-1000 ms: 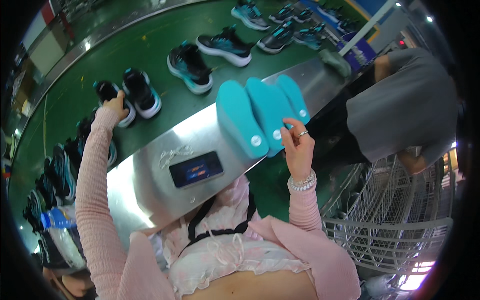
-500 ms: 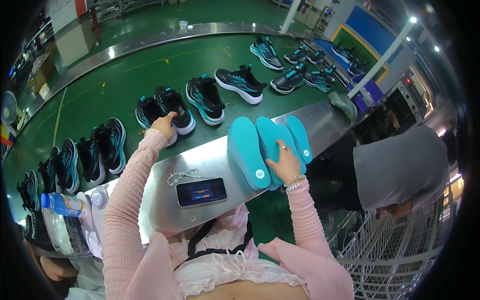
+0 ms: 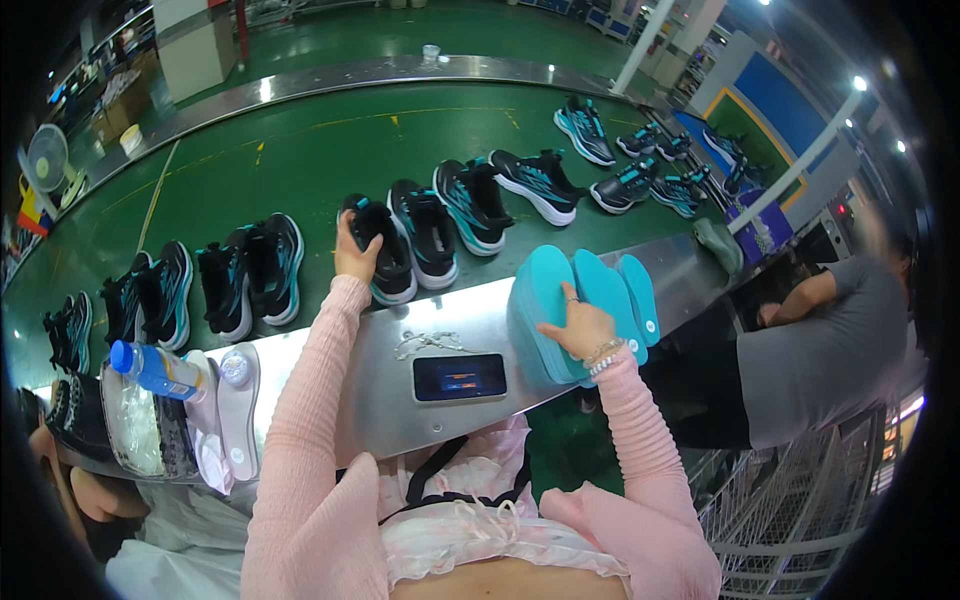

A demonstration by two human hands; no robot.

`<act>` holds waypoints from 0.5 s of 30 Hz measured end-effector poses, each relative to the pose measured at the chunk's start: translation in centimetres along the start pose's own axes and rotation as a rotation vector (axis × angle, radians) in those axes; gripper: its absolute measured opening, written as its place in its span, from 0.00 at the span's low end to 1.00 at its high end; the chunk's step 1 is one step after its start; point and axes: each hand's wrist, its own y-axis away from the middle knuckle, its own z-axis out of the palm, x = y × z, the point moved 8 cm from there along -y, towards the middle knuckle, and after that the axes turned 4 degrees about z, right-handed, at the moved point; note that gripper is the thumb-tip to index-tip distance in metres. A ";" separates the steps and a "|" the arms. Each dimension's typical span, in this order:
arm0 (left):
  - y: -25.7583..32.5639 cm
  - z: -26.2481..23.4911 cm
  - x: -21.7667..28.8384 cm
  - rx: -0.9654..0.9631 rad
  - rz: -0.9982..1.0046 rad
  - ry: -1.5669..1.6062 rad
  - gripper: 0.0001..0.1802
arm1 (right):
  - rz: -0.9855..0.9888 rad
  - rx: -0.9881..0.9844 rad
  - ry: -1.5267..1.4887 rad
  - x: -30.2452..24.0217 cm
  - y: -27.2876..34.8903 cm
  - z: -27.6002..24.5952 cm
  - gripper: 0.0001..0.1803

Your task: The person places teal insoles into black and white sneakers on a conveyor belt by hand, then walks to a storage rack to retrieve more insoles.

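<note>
My left hand grips a black sneaker with a white sole, thumb at its opening and fingers along its left side. Its mate stands close by on the right. Stacks of turquoise insoles lie on the metal ledge at right. On the leftmost insole stack rests my right hand, fingers apart, thumb out to the left. Its fingertips reach toward the middle stack. A smaller insole pile lies beyond.
More black and turquoise sneakers line the green surface. A phone and a beaded chain lie on the metal ledge. At left are a blue-capped bottle and pale insoles. A person in grey is at right, near a wire cart.
My left hand has shifted from the sneaker's heel area to its left side. The right hand has moved from the middle insoles onto the leftmost stack. The whole view has swung left.
</note>
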 end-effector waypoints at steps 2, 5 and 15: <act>-0.9 0.4 -0.6 -0.058 -0.035 -0.017 0.27 | 0.039 0.057 -0.004 0.3 0.5 -0.3 0.43; -1.9 -1.2 -1.2 0.002 -0.085 -0.115 0.19 | -0.044 0.311 -0.079 -1.1 1.8 -4.0 0.32; -3.7 -2.0 -1.8 -0.262 0.008 -0.177 0.20 | -0.634 0.189 0.307 -26.1 -2.4 -4.7 0.07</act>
